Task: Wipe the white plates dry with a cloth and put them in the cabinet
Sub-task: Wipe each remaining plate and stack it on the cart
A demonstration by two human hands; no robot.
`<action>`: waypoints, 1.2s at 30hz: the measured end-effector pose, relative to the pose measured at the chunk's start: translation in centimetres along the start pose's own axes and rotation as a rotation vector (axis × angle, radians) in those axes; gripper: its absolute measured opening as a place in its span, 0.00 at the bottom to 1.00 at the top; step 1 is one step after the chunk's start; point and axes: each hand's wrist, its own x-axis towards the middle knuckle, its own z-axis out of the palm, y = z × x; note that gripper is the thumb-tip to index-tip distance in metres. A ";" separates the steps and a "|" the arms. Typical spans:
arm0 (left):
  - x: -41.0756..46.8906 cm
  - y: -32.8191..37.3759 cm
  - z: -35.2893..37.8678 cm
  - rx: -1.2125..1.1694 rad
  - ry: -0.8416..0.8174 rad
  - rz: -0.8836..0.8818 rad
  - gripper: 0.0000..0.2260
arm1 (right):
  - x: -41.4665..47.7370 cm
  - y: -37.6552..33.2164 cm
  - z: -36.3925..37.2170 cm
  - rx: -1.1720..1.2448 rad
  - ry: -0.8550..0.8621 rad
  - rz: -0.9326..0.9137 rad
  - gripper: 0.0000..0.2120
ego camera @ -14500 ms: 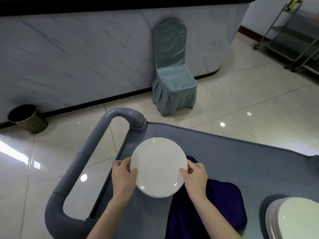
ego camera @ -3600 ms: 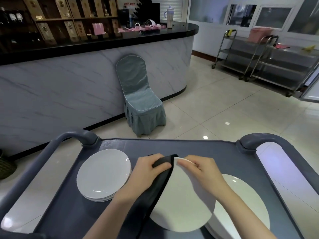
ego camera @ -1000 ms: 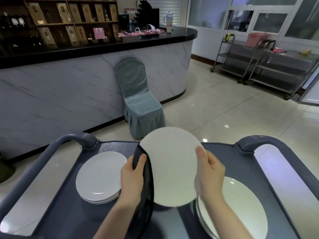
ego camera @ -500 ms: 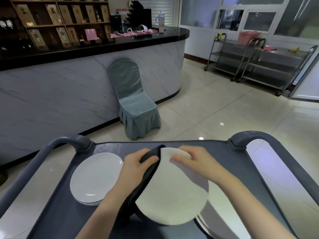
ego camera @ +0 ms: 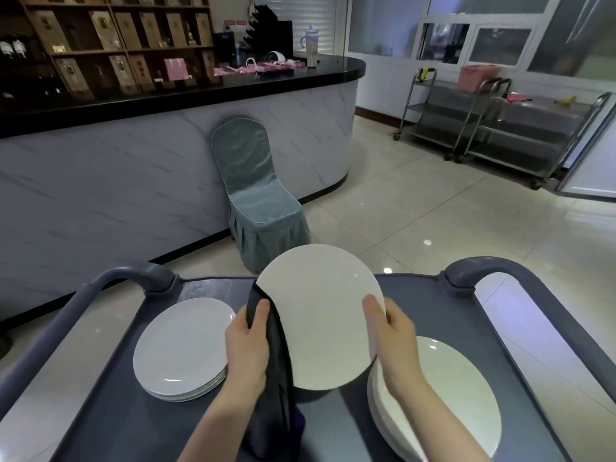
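Observation:
I hold one white plate (ego camera: 321, 315) upright above the grey cart (ego camera: 213, 285). My left hand (ego camera: 246, 341) grips a dark cloth (ego camera: 275, 361) wrapped over the plate's left edge. My right hand (ego camera: 391, 335) grips the plate's right edge, thumb on its face. A stack of white plates (ego camera: 181, 348) lies on the cart at the left. Another stack of white plates (ego camera: 456, 395) lies at the right, partly under my right forearm. No cabinet is in view.
The cart has raised grey handles at the left (ego camera: 100, 288) and at the right (ego camera: 500, 271). A covered chair (ego camera: 256, 195) stands beyond it against a marble counter (ego camera: 133, 168). Steel trolleys (ego camera: 500, 128) stand at the far right on the tiled floor.
The plate has gone from tilted flat with my right hand over its top to upright again. My right hand now holds its right edge, my left with the cloth its left edge.

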 end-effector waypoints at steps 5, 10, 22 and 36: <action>1.5 2.1 -0.6 0.411 -0.318 0.418 0.10 | 3.6 -4.5 -1.6 -0.519 -0.468 -0.243 0.07; 1.0 2.8 0.4 0.482 -0.562 0.467 0.08 | 3.8 -4.2 -0.8 -0.722 -0.623 -0.311 0.23; -0.4 -1.3 1.0 -0.249 0.127 -0.238 0.07 | -1.5 2.1 4.4 0.170 0.078 0.141 0.07; 4.9 2.4 -1.8 0.026 -0.115 -0.294 0.12 | 0.7 0.1 -1.0 -1.248 -0.511 -1.334 0.25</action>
